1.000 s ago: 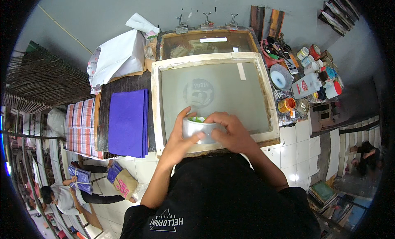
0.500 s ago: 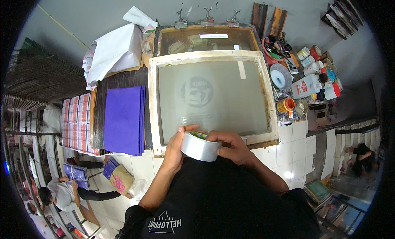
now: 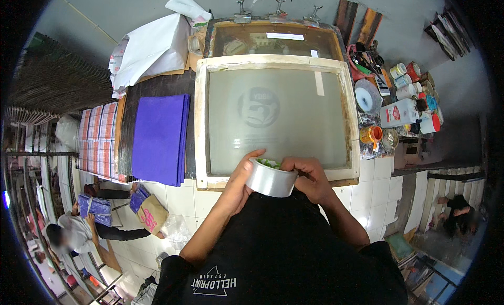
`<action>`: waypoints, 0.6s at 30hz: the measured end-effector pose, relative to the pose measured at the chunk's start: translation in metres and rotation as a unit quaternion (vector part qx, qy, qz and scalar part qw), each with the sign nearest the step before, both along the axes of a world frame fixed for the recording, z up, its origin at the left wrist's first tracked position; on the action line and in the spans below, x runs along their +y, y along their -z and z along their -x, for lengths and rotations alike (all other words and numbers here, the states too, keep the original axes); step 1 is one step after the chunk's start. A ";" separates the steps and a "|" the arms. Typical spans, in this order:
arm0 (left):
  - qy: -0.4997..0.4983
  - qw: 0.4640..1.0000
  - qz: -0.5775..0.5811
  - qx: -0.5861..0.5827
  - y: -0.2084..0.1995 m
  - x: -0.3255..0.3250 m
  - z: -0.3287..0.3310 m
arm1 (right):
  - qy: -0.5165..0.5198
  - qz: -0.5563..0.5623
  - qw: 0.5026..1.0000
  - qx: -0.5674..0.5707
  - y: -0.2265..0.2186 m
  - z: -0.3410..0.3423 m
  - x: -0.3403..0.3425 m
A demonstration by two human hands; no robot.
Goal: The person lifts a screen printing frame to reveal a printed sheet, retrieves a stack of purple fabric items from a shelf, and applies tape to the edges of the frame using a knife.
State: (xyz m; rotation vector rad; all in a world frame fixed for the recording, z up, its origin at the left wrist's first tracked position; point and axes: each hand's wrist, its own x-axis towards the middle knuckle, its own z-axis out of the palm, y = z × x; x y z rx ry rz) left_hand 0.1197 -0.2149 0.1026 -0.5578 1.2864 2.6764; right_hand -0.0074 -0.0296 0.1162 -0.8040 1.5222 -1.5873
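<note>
A wide roll of silver-grey tape (image 3: 272,180) is held close to my body, with some green showing inside its core. My left hand (image 3: 239,182) grips its left side, one finger reaching over the top rim. My right hand (image 3: 311,179) pinches at the roll's right edge, thumb and finger together. Just beyond lies a screen-printing frame (image 3: 201,121) with a pale wooden border. Its grey mesh (image 3: 299,129) bears a round design, and a short white tape strip (image 3: 319,83) sticks near the upper right.
A stack of purple fabric (image 3: 160,140) lies left of the frame. Hinge clamps (image 3: 278,10) hold a second frame behind. Bottles (image 3: 399,113) and an orange pot (image 3: 370,135) crowd the right side. A person (image 3: 79,234) handles purple bundles at lower left.
The view has shifted slightly. The tape roll has moved a little to the right and tilted in my hands; both hands still hold it.
</note>
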 end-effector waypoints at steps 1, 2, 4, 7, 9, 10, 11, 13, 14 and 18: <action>0.004 0.999 0.044 0.011 -0.004 -0.001 0.001 | 0.000 -0.011 1.000 0.024 -0.001 0.001 0.000; 0.031 0.992 0.124 -0.007 -0.012 -0.001 0.003 | 0.000 -0.021 0.999 0.048 -0.003 0.002 -0.001; 0.081 0.955 0.281 -0.048 -0.030 0.000 0.008 | 0.023 -0.028 0.996 0.077 -0.005 0.000 -0.002; 0.093 0.967 0.237 0.008 -0.025 -0.006 0.010 | 0.029 -0.005 0.993 0.112 -0.009 0.001 0.003; 0.068 0.987 0.140 0.036 -0.018 -0.006 0.009 | 0.019 0.044 0.989 0.139 -0.007 0.005 0.006; 0.056 0.993 0.090 0.050 -0.015 -0.005 0.009 | 0.012 0.080 0.984 0.157 0.000 0.007 0.006; 0.042 0.993 0.105 0.045 -0.015 -0.005 0.007 | 0.004 0.116 0.978 0.173 0.003 0.008 0.006; 0.020 0.990 0.135 0.037 -0.012 -0.010 0.006 | 0.122 0.057 0.989 0.066 -0.005 -0.005 -0.005; 0.020 0.987 0.154 0.049 -0.014 -0.012 0.004 | 0.142 0.016 0.990 0.000 -0.007 -0.007 -0.007; 0.073 0.942 0.300 0.131 -0.034 -0.015 0.006 | 0.116 -0.111 0.961 -0.226 -0.004 0.001 -0.007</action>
